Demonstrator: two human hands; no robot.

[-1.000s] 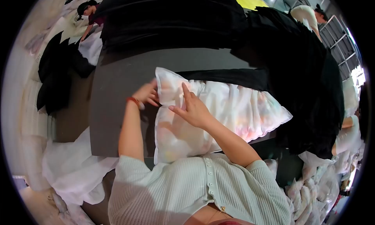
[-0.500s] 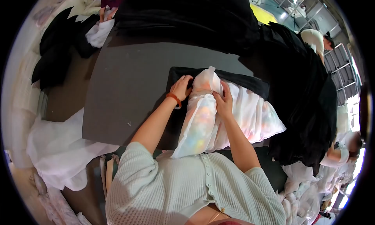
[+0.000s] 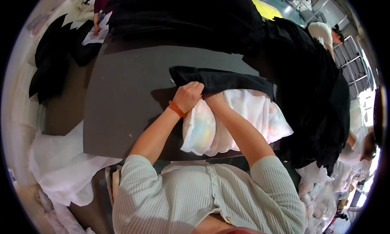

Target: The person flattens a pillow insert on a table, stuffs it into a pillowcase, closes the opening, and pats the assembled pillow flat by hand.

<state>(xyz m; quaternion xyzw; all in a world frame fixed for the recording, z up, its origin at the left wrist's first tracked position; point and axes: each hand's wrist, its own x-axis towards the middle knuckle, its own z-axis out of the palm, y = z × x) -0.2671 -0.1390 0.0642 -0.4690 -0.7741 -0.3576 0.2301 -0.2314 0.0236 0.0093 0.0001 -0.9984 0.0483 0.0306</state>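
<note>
White cushion (image 3: 260,116), black cloth (image 3: 237,81): two hands in at the fold

And here we are at the grey table (image 3: 122,91), the cushion lying on it right in front of the person, its far edge covered by the folded black cloth. The left hand (image 3: 189,95) is clenched, fingers curled on the cloth's near edge, right by the cushion's left end. There's the orange bracelet (image 3: 176,108), bright on that wrist! Just beside it comes the right hand (image 3: 214,99), over the cushion's left part, its fingers gone from sight under the cloth (so whether they clutch anything, I cannot tell). Orange, pink, blue and yellow patches show through the cushion's thin white casing. Over on the far side, a broad black stack (image 3: 183,18) looms, and a black heap (image 3: 313,95) spills down on the right. Upper left, a co-worker in a maroon top (image 3: 103,2) has a hand on white fabric (image 3: 91,39); upper right, another person in a pale top (image 3: 320,32) leans forward; and down at lower left, white sheeting (image 3: 61,165) drapes beside the table, with pale bundles (image 3: 321,201) crowding the lower right
</note>
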